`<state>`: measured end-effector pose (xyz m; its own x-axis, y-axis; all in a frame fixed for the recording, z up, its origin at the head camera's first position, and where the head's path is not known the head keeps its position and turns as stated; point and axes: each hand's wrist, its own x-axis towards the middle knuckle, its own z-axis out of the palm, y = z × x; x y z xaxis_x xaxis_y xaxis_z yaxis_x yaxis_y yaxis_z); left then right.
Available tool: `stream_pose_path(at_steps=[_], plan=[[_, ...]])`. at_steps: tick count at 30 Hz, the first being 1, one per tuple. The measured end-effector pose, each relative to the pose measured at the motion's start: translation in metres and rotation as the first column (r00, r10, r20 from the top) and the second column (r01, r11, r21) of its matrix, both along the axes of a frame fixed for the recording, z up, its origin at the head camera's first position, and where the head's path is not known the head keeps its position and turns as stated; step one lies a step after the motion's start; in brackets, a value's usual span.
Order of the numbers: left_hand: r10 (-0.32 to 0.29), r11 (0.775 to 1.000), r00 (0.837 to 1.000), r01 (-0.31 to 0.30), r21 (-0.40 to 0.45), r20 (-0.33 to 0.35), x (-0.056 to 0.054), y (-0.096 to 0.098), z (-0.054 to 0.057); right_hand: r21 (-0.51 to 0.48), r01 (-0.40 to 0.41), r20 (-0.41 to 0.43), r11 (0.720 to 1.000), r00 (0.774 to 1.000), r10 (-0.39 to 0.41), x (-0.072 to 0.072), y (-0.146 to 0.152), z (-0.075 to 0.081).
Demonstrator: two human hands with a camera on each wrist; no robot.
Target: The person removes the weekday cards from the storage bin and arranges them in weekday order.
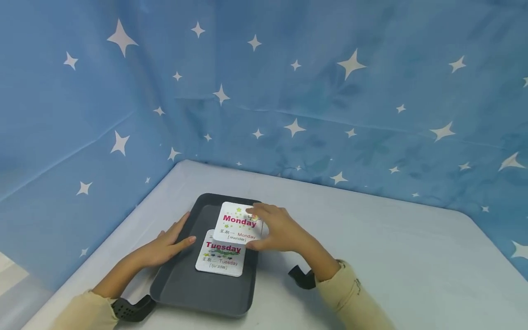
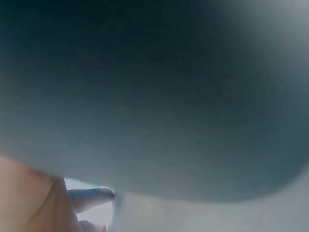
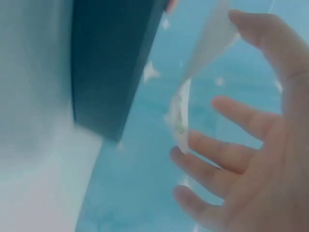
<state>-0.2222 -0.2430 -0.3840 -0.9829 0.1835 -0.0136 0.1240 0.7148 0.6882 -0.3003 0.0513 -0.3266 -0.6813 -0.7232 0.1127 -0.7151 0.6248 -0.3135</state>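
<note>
The dark grey rectangular tray has my left hand at its left edge, thumb over the rim and fingers along the outside. Its dark side fills most of the left wrist view. My right hand holds a white square "Monday" card by its right side, above the tray's far right part. In the right wrist view, that card bends between thumb and fingers. A "Tuesday" card lies flat in the tray, its top partly hidden by the Monday card.
A white-covered table stretches to the right of the tray. Blue curtains with white stars hang behind and at the left. Black wrist mounts are worn on both forearms, the left one close to the tray's near left corner.
</note>
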Motion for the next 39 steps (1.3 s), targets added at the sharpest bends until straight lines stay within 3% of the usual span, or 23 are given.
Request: stream_pose_path(at_steps=[5, 16, 25, 32, 39], plan=[[0.004, 1.0, 1.0, -0.005, 0.02, 0.005, 0.003, -0.001, -0.005, -0.051, 0.063, -0.005, 0.997, 0.998, -0.063, -0.011, 0.031, 0.005], [-0.001, 1.0, 1.0, 0.001, 0.007, 0.031, -0.002, 0.006, -0.005, 0.005, 0.163, -0.004, 0.987, 0.987, -0.163, -0.04, 0.084, 0.006], [-0.02, 0.999, 0.999, 0.021, -0.025, 0.038, -0.005, 0.009, 0.005, 0.022, 0.17, 0.044, 0.985, 0.984, -0.171, -0.052, 0.095, -0.002], [-0.014, 0.999, 0.999, 0.015, -0.039, 0.043, 0.001, -0.001, 0.005, 0.056, 0.165, 0.103, 0.985, 0.98, -0.17, -0.055, 0.092, -0.003], [-0.027, 0.999, 0.998, 0.029, -0.036, 0.055, -0.002, 0.002, 0.004, 0.082, 0.191, 0.15, 0.978, 0.968, -0.201, -0.053, 0.097, 0.003]])
